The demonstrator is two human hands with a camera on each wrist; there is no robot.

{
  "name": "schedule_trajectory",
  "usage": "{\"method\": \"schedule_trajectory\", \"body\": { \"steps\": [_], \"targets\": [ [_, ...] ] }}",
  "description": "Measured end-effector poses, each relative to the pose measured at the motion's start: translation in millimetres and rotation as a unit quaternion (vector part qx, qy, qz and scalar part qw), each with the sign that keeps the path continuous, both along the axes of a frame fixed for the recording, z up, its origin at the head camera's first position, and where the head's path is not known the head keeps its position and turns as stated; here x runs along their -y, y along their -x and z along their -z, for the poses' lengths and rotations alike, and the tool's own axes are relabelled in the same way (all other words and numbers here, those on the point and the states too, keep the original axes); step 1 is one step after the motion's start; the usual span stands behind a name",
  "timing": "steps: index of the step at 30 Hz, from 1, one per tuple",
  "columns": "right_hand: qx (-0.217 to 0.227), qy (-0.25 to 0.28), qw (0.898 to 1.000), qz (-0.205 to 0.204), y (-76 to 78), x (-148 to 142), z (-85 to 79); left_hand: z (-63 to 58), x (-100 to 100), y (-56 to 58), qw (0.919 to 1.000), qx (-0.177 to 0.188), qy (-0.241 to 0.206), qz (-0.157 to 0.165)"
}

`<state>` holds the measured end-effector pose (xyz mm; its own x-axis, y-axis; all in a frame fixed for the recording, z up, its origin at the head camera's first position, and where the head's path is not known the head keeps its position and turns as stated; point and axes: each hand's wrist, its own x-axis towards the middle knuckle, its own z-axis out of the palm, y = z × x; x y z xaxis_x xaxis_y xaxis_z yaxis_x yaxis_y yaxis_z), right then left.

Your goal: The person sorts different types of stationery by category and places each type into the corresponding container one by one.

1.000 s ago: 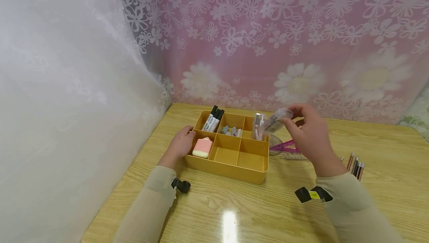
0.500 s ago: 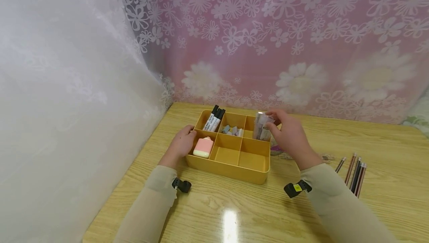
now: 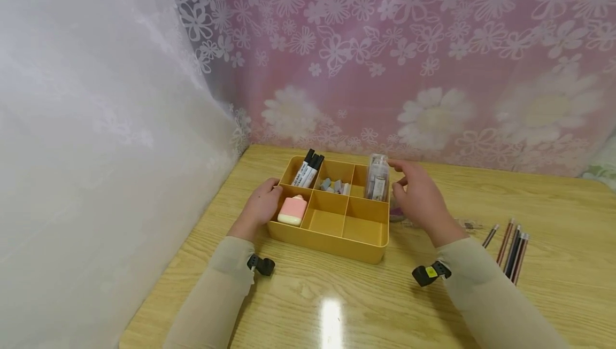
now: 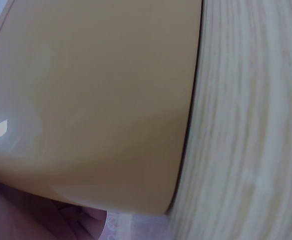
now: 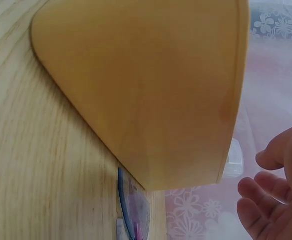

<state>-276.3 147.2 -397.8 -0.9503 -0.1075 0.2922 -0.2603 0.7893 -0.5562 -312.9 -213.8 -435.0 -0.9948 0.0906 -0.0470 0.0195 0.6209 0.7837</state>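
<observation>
Clear plastic first: we log a tall transparent case with a pale label (image 3: 377,180), standing with a slight lean in the back right compartment of a yellow plastic six-compartment box (image 3: 327,243). Its long axis runs upward, its top above the rim; whether a second clear piece sits against it we cannot tell. The right hand (image 3: 421,199) is the nearer, just beside the case on its outer side, so the case lies to that hand's left. From the right wrist we see thumb and fingers apart, loosely bent, pinching nothing, a gap between them and the plastic. The left hand (image 3: 261,204) grips the box's left end, thumb at the rim, fingers along the outer wall. Other compartments: black-capped white markers (image 3: 307,172) at back left, small grey and white blocks (image 3: 335,186) at back middle, a pink and cream bottle-shaped object (image 3: 292,210) at front left. The surface is a pale wood-grain table (image 3: 269,306), glossy near us; at the box's right foot we find a clear curved piece with a bluish edge (image 5: 134,202), and farther right, slim dark red and black pencils (image 3: 515,253). Behind hangs a pink curtain with white flowers (image 3: 337,98); to the left, a whitish translucent sheet (image 3: 96,124).
</observation>
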Motion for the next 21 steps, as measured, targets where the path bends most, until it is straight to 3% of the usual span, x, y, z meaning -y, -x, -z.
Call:
{"method": "schedule_trajectory", "body": {
  "steps": [12,21],
  "targets": [
    [0.019,-0.026,0.999,0.012,-23.2,-26,0.2,-2.3,-1,-1.9,1.0,0.005,-0.002,-0.003],
    [0.047,-0.038,0.998,0.015,-28.3,-50,3.1,-2.5,0,-2.9,1.0,0.003,-0.004,0.0]
  ]
}}
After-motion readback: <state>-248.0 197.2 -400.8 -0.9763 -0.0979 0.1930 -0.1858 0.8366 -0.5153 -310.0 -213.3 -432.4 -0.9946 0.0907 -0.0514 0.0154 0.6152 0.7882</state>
